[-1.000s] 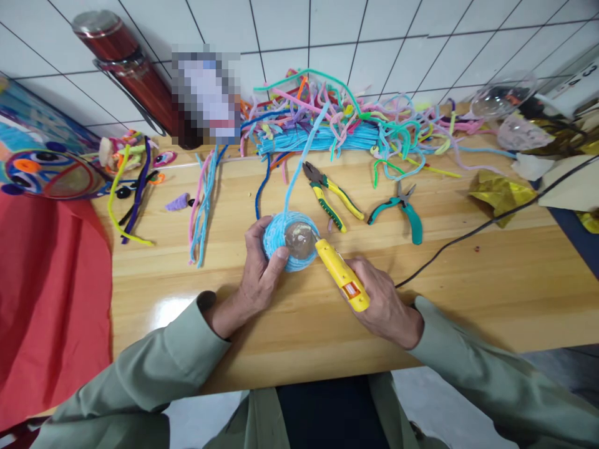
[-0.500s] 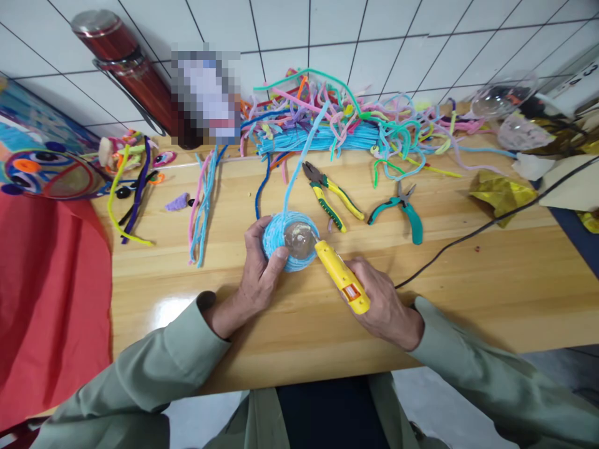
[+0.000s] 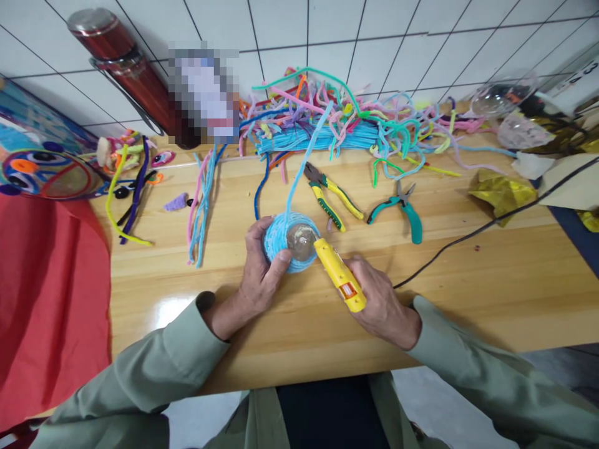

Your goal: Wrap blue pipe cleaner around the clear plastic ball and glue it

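My left hand [image 3: 262, 268] is closed around the left side of a clear ball [image 3: 302, 243] wound with light-blue pipe cleaner [image 3: 277, 240]. A bare see-through patch faces right, with the thumb beside it. One loose blue pipe cleaner end [image 3: 306, 156] sticks up from the ball toward the back. In my right hand [image 3: 381, 305] is a yellow hot glue gun [image 3: 339, 274], its nozzle at the right edge of the bare patch. Whether the tip touches the ball, I cannot tell. The right fingers are partly hidden behind the gun.
Combination pliers [image 3: 332, 196] and teal-handled pliers [image 3: 402, 212] lie beyond the ball. A heap of colourful pipe cleaners [image 3: 322, 125] lines the wall. A black cord [image 3: 468, 240] runs right. At left stand a red thermos [image 3: 126, 75] and a red cloth [image 3: 51, 293].
The ball has shifted very slightly to the right, its loose pipe cleaner end with it. The glue gun has tilted a touch and moved slightly left. Both hands keep their holds.
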A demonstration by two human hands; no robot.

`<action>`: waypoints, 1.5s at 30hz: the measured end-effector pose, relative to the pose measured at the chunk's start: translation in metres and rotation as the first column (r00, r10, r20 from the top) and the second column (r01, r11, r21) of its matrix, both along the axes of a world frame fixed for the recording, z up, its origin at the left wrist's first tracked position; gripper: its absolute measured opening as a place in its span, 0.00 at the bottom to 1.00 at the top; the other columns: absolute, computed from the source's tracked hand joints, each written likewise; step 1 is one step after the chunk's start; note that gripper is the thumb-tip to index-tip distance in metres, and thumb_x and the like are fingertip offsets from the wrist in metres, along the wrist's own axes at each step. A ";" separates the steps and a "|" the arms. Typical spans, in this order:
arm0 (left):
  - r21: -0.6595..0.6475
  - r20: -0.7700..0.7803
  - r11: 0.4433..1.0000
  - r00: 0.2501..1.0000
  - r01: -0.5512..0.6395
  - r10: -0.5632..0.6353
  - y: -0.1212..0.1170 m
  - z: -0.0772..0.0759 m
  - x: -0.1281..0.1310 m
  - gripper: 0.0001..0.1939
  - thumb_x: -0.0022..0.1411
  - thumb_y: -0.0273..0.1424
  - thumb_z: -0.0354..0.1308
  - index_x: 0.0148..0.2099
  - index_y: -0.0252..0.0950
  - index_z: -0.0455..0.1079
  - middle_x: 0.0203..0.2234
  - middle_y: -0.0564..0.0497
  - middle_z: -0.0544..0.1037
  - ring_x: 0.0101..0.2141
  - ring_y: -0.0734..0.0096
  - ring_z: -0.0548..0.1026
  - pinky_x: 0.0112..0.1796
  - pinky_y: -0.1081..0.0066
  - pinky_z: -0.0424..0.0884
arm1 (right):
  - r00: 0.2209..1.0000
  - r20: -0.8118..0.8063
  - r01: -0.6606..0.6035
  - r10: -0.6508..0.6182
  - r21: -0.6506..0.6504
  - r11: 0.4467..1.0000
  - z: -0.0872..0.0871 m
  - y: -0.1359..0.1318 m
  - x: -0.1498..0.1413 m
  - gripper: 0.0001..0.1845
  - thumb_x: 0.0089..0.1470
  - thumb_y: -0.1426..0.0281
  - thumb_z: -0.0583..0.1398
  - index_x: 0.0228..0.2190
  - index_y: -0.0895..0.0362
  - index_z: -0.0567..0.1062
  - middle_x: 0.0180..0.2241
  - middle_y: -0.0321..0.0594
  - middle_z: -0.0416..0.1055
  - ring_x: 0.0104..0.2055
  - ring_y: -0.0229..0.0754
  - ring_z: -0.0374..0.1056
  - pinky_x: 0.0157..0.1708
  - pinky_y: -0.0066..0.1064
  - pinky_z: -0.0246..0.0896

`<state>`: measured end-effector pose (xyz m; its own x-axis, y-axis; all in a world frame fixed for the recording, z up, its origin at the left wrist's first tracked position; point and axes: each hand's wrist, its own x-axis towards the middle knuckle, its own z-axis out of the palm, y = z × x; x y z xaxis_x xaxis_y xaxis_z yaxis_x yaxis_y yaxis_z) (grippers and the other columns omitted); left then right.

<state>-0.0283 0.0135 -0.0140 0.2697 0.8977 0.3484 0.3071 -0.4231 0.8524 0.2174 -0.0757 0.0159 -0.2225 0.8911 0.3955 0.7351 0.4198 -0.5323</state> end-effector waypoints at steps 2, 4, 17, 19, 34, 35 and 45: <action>0.008 -0.004 1.000 1.000 0.009 -0.009 0.000 0.001 0.000 0.32 0.77 0.51 0.55 0.72 0.45 0.52 0.64 0.41 0.64 0.64 0.50 0.68 0.66 0.45 0.68 | 1.000 -0.006 -0.002 0.002 0.012 1.000 0.000 0.000 0.000 0.12 0.65 0.76 0.55 0.49 0.53 0.70 0.34 0.39 0.75 0.33 0.47 0.73 0.31 0.37 0.69; 0.015 -0.003 1.000 1.000 0.014 -0.014 0.001 0.002 0.000 0.32 0.77 0.51 0.56 0.72 0.45 0.52 0.64 0.41 0.64 0.64 0.50 0.68 0.65 0.45 0.68 | 1.000 -0.013 -0.006 0.006 0.015 1.000 0.000 0.000 0.000 0.12 0.65 0.76 0.55 0.49 0.53 0.70 0.34 0.39 0.74 0.33 0.47 0.73 0.31 0.36 0.69; 0.055 -0.016 0.998 0.999 0.038 -0.038 0.001 0.003 0.001 0.31 0.78 0.49 0.55 0.73 0.44 0.52 0.65 0.40 0.64 0.65 0.50 0.67 0.66 0.46 0.68 | 1.000 -0.012 -0.009 0.009 -0.009 1.000 0.000 0.000 0.000 0.13 0.64 0.76 0.57 0.49 0.52 0.70 0.34 0.38 0.75 0.33 0.47 0.73 0.32 0.36 0.69; 0.055 -0.013 0.998 0.999 0.036 -0.035 0.001 0.002 0.001 0.31 0.78 0.49 0.55 0.73 0.44 0.52 0.65 0.40 0.64 0.65 0.50 0.67 0.66 0.46 0.68 | 1.000 -0.016 0.003 -0.004 -0.030 1.000 0.000 0.000 0.000 0.14 0.63 0.76 0.57 0.49 0.52 0.70 0.35 0.39 0.75 0.34 0.47 0.74 0.32 0.37 0.70; 0.022 -0.009 0.999 1.000 0.030 -0.030 0.000 0.003 0.000 0.31 0.78 0.51 0.54 0.72 0.45 0.52 0.65 0.41 0.64 0.65 0.50 0.68 0.67 0.45 0.67 | 1.000 -0.007 -0.012 0.012 0.018 1.000 0.005 -0.001 0.000 0.11 0.67 0.76 0.54 0.48 0.53 0.71 0.32 0.39 0.74 0.32 0.46 0.73 0.31 0.36 0.68; 0.029 -0.016 0.999 0.999 0.038 -0.038 0.000 0.003 0.000 0.30 0.78 0.51 0.54 0.72 0.45 0.52 0.65 0.41 0.64 0.65 0.50 0.67 0.67 0.45 0.66 | 1.000 -0.011 -0.016 0.016 0.025 1.000 0.006 -0.001 -0.001 0.11 0.67 0.76 0.54 0.48 0.53 0.71 0.32 0.38 0.75 0.32 0.46 0.73 0.30 0.36 0.68; 0.059 -0.011 0.997 0.999 0.041 -0.040 0.001 0.001 0.000 0.31 0.78 0.50 0.55 0.73 0.44 0.52 0.65 0.40 0.64 0.65 0.50 0.68 0.66 0.47 0.68 | 1.000 -0.018 0.018 -0.017 0.028 0.999 0.004 -0.002 0.001 0.13 0.65 0.75 0.57 0.50 0.52 0.70 0.35 0.40 0.75 0.34 0.48 0.74 0.32 0.37 0.69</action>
<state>-0.0279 0.0148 -0.0128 0.3093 0.8639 0.3974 0.2973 -0.4848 0.8225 0.2183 -0.0774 0.0198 -0.1997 0.8834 0.4240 0.7331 0.4218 -0.5335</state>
